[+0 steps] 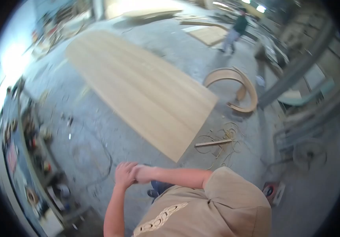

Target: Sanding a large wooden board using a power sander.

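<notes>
My left hand (125, 173) and my right hand (141, 174) are together in front of my body, touching each other. The fingers of my left hand curl over toward the right one. Motion smears my right hand, and its fingers are hidden behind the left. A small dark patch shows under the hands, too unclear to name. Beyond them, nearest to the hands, a long pale wooden panel (142, 93) stretches away across the floor, its far end rounded and its near end cut straight.
Curved wooden pieces (249, 93) stand right of the panel, near a wood strip (213, 143) amid tangled thin strips. A cluttered workbench (24, 158) runs along the left. A grey post (296, 67) slants at right. Another person (237, 31) walks at the back, near flat boards (207, 34).
</notes>
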`<act>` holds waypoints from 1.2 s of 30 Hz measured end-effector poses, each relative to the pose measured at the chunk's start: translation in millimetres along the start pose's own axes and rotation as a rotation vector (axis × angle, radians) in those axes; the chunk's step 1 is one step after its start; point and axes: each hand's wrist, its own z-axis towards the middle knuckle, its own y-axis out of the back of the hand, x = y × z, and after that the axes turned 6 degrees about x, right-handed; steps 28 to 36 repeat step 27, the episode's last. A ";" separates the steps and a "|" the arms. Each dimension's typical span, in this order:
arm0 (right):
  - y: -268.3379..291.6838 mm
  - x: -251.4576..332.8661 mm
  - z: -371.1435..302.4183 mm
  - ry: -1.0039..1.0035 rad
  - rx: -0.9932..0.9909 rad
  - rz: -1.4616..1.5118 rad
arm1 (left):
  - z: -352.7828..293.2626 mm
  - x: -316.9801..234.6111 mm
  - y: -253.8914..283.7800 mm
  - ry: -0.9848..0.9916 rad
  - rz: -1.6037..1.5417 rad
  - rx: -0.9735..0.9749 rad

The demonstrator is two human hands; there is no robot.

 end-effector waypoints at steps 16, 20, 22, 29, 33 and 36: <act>128.5 -88.8 31.8 -0.116 -1.137 0.474 | 167.8 53.1 41.5 0.449 -1.727 0.135; 129.4 -97.3 10.6 -0.738 -0.847 0.276 | 177.8 -20.0 112.8 0.028 -0.726 -0.167; 95.1 -123.9 87.5 0.106 -0.921 -0.128 | 174.9 16.6 91.1 -0.132 -0.291 0.098; 143.8 -29.8 153.4 0.173 -0.494 -0.125 | 99.4 169.8 132.3 0.202 -0.128 0.216; 143.8 -29.8 153.4 0.173 -0.494 -0.125 | 99.4 169.8 132.3 0.202 -0.128 0.216; 143.8 -29.8 153.4 0.173 -0.494 -0.125 | 99.4 169.8 132.3 0.202 -0.128 0.216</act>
